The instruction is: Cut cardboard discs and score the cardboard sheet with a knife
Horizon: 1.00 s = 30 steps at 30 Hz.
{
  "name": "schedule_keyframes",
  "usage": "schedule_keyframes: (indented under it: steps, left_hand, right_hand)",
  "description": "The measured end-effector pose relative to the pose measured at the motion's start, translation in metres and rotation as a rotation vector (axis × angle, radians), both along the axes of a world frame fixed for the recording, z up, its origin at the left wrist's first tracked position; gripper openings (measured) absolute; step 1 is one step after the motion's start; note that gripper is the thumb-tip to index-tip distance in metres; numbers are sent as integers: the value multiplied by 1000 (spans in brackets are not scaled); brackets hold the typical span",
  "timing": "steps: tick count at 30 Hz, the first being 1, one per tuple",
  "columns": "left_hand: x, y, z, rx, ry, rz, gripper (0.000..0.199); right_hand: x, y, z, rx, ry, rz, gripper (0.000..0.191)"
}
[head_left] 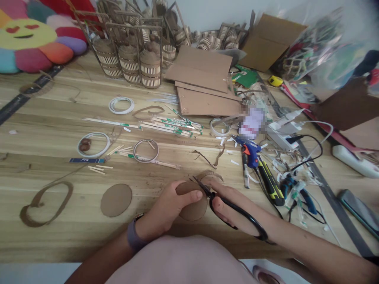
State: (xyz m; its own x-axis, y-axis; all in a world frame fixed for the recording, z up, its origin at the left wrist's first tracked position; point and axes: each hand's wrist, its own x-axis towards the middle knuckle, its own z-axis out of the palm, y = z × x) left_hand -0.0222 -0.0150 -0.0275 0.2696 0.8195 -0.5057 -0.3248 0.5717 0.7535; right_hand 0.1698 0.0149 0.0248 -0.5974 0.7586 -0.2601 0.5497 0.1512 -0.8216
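Observation:
A round cardboard disc [194, 211] is gripped in my left hand [168, 207], with the thumb pressed on its upper face. My right hand [233, 197] has its fingers through the handles of black-handled scissors [251, 221]. The scissor blades lie at the disc's upper right edge, slightly parted at the tips. A curved cardboard offcut [219, 177] shows just beyond the blades, partly behind my right fingers. Another cardboard disc [116, 200] lies flat on the table to the left of my left hand. Farther left is a loosely curled brown strip [69, 193].
Tape rolls [121, 105] and bundled wooden sticks [168, 125] lie mid-table. On the right are a blue glue gun [251, 152], a yellow-black cutter [271, 181], pliers [308, 201] and a power strip [284, 136] with cables. Cardboard sheets [201, 71] and lidded stick baskets [128, 63] stand behind.

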Motion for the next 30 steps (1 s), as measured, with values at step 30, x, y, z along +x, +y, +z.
schedule_keyframes:
  steps: [30]
  left_hand:
    - [3, -2, 5, -32, -23, 127, 34]
  right_hand:
    - [4, -5, -1, 87, -328, 19, 78]
